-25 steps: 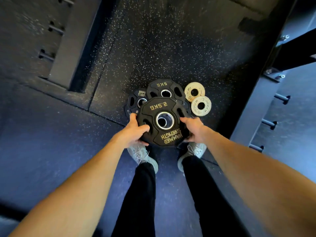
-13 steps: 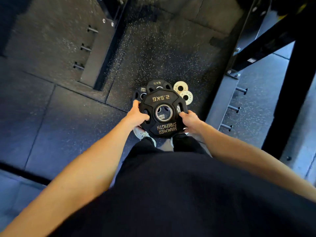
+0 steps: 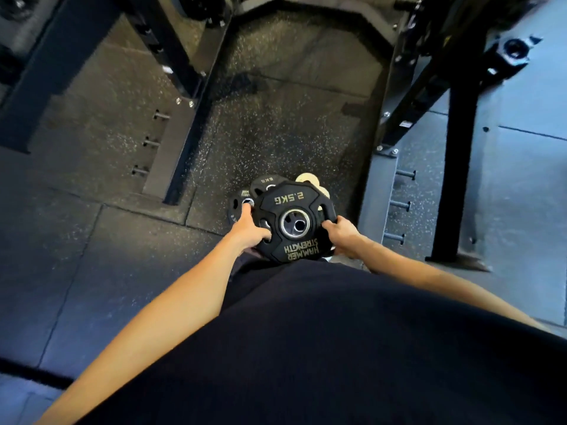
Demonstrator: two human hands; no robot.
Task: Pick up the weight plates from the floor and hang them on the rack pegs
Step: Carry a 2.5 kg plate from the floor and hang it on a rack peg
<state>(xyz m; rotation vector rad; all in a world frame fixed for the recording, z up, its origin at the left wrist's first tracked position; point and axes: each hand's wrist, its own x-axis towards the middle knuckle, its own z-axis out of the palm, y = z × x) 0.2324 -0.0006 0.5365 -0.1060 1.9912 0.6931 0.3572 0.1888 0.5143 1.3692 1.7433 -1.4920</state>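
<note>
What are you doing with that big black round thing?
A person is holding a black 2.5 kg plate with both hands: the left hand grips one side and the right hand the other. The plate is lifted off the floor. More black plates and two pale little ones lie below it. Rack pegs stick out on the right, and the plate is not hung yet.

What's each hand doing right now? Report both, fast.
Left hand: closed on the left edge of the 2.5 kg plate.
Right hand: closed on the same plate's right edge.
</note>
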